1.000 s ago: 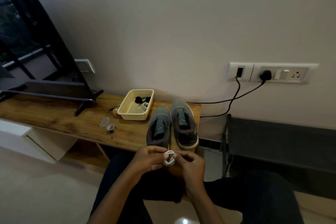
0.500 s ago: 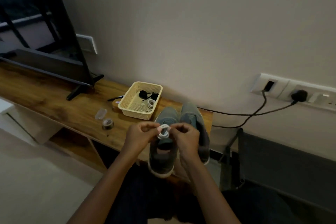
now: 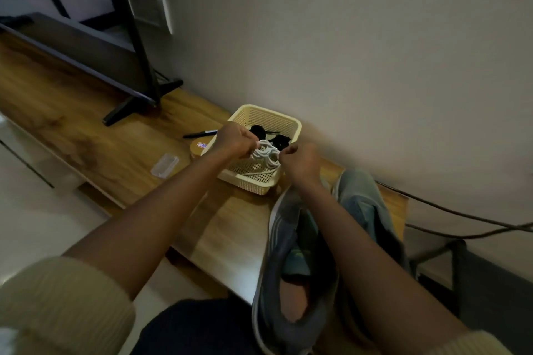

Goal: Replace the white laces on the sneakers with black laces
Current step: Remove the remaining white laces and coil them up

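Two grey sneakers without laces lie side by side on the wooden shelf, the left sneaker [image 3: 291,262] near me and the right sneaker [image 3: 366,207] beside it. A coiled white lace [image 3: 266,154] is held over the cream basket [image 3: 291,124]. My left hand [image 3: 235,140] pinches the coil's left side and my right hand [image 3: 300,163] pinches its right side. Black laces [image 3: 269,135] lie in the basket behind the coil. Another white lace [image 3: 258,172] seems to lie on the basket floor.
A black pen [image 3: 200,133], a round wooden lid [image 3: 199,148] and a small clear plastic case [image 3: 165,165] lie left of the basket. A TV on a black stand [image 3: 138,104] occupies the shelf's left. Black cables [image 3: 461,219] run along the wall at right.
Both hands carried the coiled white lace from in front of the sneakers' heels forward and left, to above the basket. The view tilted down and closer.
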Available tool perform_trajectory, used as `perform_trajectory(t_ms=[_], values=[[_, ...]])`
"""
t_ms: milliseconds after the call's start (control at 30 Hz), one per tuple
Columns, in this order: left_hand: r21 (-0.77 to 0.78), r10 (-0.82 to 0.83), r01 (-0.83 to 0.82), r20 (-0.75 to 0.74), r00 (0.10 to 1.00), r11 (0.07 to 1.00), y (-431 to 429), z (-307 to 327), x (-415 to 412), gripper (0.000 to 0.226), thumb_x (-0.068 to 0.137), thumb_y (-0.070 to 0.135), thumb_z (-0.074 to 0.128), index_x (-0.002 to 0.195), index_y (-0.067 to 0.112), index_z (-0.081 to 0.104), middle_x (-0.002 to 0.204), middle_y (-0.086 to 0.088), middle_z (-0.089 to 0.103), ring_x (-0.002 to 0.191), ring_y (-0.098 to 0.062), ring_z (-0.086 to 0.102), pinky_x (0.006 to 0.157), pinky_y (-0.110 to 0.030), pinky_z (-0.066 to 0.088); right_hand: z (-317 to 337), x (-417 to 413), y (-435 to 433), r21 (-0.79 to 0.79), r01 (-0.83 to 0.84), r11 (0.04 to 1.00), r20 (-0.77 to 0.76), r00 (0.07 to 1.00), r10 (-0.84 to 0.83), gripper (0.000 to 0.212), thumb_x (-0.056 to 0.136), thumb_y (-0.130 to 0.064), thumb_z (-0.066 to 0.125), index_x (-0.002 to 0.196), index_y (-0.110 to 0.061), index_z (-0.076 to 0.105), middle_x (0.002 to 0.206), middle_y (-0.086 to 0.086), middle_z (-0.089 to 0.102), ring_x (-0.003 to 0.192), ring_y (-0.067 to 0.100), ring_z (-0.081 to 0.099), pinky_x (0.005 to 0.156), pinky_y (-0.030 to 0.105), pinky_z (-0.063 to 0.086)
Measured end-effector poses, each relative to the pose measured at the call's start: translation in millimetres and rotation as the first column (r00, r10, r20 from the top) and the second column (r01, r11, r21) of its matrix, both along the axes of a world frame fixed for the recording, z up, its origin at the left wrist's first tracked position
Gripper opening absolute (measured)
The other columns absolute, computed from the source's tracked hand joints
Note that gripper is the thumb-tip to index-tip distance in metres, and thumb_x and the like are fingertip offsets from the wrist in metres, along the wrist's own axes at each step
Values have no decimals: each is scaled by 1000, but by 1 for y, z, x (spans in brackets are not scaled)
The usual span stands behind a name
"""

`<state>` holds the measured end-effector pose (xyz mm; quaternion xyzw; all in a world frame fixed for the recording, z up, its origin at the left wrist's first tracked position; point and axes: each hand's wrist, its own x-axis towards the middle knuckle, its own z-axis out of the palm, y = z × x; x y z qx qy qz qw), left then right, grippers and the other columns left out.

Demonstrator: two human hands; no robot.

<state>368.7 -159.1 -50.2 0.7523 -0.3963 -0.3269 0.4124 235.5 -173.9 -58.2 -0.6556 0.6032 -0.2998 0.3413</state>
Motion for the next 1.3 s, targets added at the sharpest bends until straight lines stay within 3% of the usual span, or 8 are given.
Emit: perform_trajectory(t_ms=[200,367,533,733,867,1000,1133,1300], values=[[75,48,-57,118,992,996,-31,-39,7,12,86,1,62,87,6,72,101,-19,70,92,-34,66,81,-46,56,-4,0,-8,-80,-194,978,-217,961,173,9,79,-2,60,81,0,69,73,9,59,68,18,53,57,27,37],[101,76,-110,289,954,989,-33,-46,9,19,89,16,62,101,6,72,103,-12,70,95,-29,64,75,-32,51,-8,1,-6,-93,-179,979,-219,963,155,9,81,-3,59,76,-1,67,72,10,58,67,20,54,56,28,39],[146,51,-96,285,957,985,-32,-40,5,27,87,25,67,104,5,70,102,-13,70,94,-29,65,80,-37,53,-1,-2,-1,-92,-177,980,-235,960,152,13,82,-7,59,78,1,69,79,16,66,70,24,60,57,30,42],[59,4,-34,438,899,998,-34,-23,0,25,95,25,55,100,4,69,102,-14,68,98,-31,61,73,-34,45,35,-33,21,-91,-359,929,-380,875,301,12,82,-12,60,81,-4,69,76,10,62,74,23,58,57,28,37],[-1,-47,60,614,788,998,-47,-16,-19,23,95,26,55,104,15,73,112,-9,66,107,-28,57,83,-38,49,47,-57,28,-126,-349,928,-358,889,286,14,82,-14,61,81,-5,71,81,10,67,77,25,61,65,33,49],[175,-123,-24,777,618,984,-65,-22,-34,36,96,41,49,112,15,67,126,-9,55,121,-30,45,96,-40,36,42,-69,21,-135,-300,944,-293,923,251,15,81,-12,60,79,-2,71,77,12,68,73,25,62,72,42,54],[280,-182,-73,778,601,957,-76,-30,-37,42,90,50,54,110,14,64,127,-8,55,125,-31,41,97,-39,32,36,-80,19,-135,-285,949,-255,935,244,13,81,-10,60,78,-6,71,78,9,68,74,22,62,72,40,55],[224,-76,-134,732,677,965,-77,-24,-45,19,92,30,58,102,15,64,116,-5,62,117,-26,49,95,-36,30,31,-88,20,-158,-236,959,-195,959,204,14,83,-9,58,81,-9,72,86,6,68,92,23,59,80,41,52]])
